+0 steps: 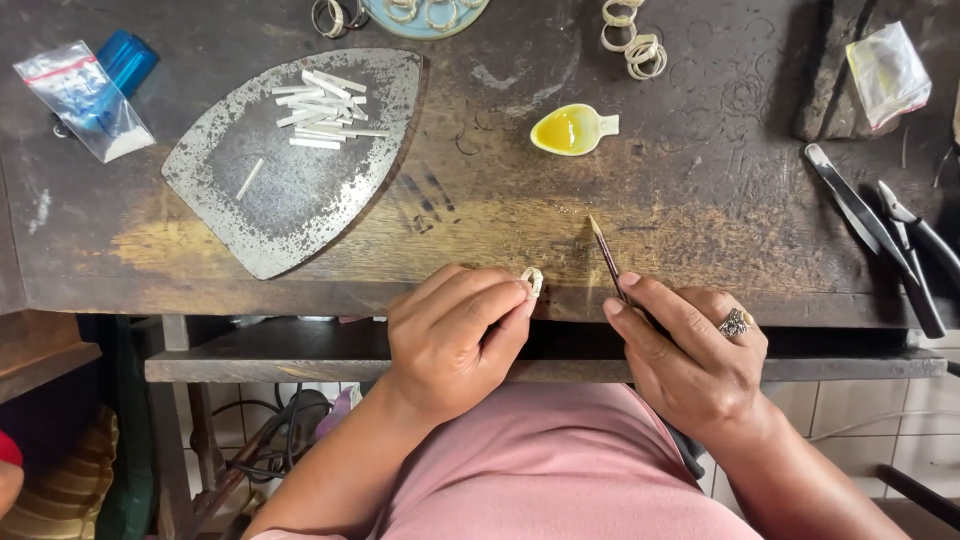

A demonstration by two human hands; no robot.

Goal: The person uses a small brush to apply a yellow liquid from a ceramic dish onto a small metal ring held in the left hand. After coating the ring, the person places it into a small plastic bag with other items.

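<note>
Now I see my left hand (455, 340) pinching a small pale ring (533, 279) of bent strip at the workbench (700, 200) edge; my right hand (690, 350) grips a thin brush (607, 255), tip toward twelve o'clock; a yellow-filled spoon dish (572, 130) sits beyond at twelve.

I see a pale silver ring (533, 280), a brush (607, 258) with dark handle and tan tip, a yellow liquid in a cream dish (573, 130), a mottled grey-and-rust iron plate (290, 160) bearing whitish metal strips (320, 110), and a dark brown, scuffed wooden bench (700, 200).
</note>
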